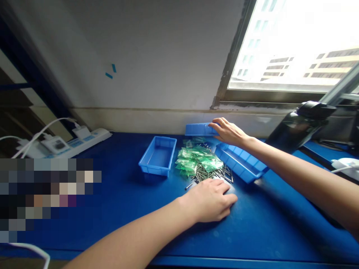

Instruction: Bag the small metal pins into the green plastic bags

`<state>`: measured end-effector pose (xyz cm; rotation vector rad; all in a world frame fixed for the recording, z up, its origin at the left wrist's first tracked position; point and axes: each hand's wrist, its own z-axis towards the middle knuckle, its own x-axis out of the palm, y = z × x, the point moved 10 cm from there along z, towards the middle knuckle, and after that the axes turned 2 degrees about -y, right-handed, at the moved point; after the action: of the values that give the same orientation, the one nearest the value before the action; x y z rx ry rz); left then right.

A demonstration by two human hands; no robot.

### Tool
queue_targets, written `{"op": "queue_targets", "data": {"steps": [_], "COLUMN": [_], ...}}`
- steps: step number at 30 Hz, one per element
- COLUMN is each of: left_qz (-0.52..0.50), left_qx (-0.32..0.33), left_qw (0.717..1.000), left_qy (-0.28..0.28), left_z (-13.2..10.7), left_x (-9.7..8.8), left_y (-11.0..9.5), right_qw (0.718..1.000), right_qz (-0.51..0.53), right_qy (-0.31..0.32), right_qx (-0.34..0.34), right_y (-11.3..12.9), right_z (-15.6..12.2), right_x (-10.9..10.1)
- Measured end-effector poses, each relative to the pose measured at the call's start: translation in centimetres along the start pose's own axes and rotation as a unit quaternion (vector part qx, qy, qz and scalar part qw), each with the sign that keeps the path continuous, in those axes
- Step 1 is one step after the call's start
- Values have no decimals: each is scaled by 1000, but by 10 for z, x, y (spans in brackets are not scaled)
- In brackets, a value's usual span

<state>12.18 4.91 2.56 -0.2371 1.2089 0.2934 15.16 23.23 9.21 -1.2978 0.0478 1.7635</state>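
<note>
My right hand reaches to the back of the table, its fingers on the right end of a blue plastic bin against the wall. My left hand lies palm down at the front of a pile of metal screws, fingers bent but apart; its underside is hidden. A whitish flat thing shows partly beyond its fingers. Green-tinted clear plastic bags rest on the screws. One loose screw lies left of the pile. Another blue bin stands right of it, partly behind my right forearm.
An open blue bin stands left of the pile on the blue table. A power strip with chargers and cables lies at the far left. At right, a dark bottle leans behind my right arm. The wall and window bound the back.
</note>
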Motion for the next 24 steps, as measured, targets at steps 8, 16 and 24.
{"op": "queue_targets", "data": {"steps": [8, 16, 24], "left_qz": [-1, 0, 1], "left_qx": [-1, -3, -1], "left_qw": [1000, 1000, 1000], "left_qy": [1, 4, 5], "left_z": [0, 1, 1], "left_x": [-2, -2, -1], "left_y": [0, -1, -1], "right_qw": [998, 999, 982], "right_qz": [66, -23, 137], "right_qy": [18, -14, -56], "right_qx": [-3, 34, 116], "right_y": [-16, -26, -35], "right_z": [-11, -2, 10], "right_x": [-20, -27, -4]}}
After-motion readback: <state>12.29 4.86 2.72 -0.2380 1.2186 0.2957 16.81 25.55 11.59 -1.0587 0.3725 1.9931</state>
